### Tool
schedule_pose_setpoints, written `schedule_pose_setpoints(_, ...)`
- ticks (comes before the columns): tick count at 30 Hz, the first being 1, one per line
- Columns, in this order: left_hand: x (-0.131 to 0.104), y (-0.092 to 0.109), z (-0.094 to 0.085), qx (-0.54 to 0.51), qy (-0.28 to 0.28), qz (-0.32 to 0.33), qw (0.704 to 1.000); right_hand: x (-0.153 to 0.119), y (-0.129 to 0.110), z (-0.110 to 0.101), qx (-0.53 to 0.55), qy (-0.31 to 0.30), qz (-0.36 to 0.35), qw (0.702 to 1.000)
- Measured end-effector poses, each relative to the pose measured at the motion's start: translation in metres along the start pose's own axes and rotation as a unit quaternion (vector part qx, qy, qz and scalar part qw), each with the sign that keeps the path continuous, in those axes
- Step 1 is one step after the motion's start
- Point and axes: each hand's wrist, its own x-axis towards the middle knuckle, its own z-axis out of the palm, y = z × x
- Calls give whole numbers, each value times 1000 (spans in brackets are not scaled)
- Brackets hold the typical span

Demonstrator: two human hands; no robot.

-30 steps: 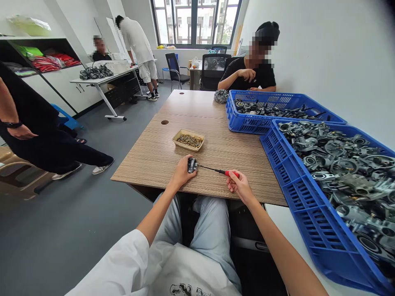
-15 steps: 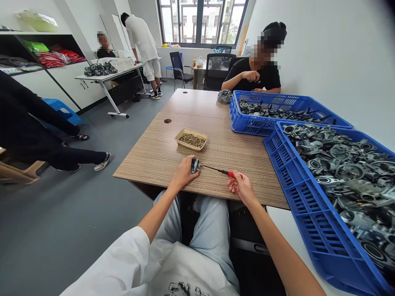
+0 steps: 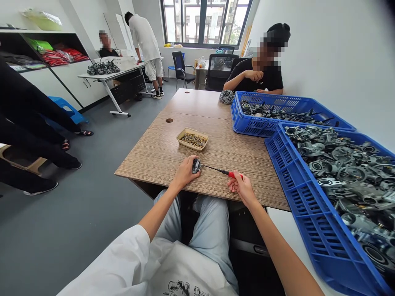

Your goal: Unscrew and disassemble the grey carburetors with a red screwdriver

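A small grey metal part (image 3: 196,166) is gripped in my left hand (image 3: 186,172) near the front edge of the wood-grain table (image 3: 148,152). My right hand (image 3: 242,187) holds a screwdriver (image 3: 233,174) by its red handle. Its thin dark shaft points left, and the tip meets the right side of the metal part or lies very close to it; which one is too small to tell. Just beyond my left hand stands a beige tray (image 3: 182,144) of small brass-coloured pieces.
Two blue crates (image 3: 296,181) (image 3: 253,128) full of metal parts stand on the right. Behind them sits a person (image 3: 262,78) beside a grey mesh bundle (image 3: 226,97). People's legs (image 3: 37,144) are at the left; a white table (image 3: 101,77) stands farther back.
The view has shifted slightly. At the left, the legs of people walking have changed position, and more legs show. Both my hands keep their holds on the part and screwdriver.
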Motion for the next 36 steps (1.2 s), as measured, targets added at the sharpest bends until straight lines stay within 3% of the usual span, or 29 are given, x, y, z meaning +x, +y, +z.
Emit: schedule_pose_setpoints(36,-2,-4,1,-5,-6,13,1000,1,1,-3,-9,-5,8,1000)
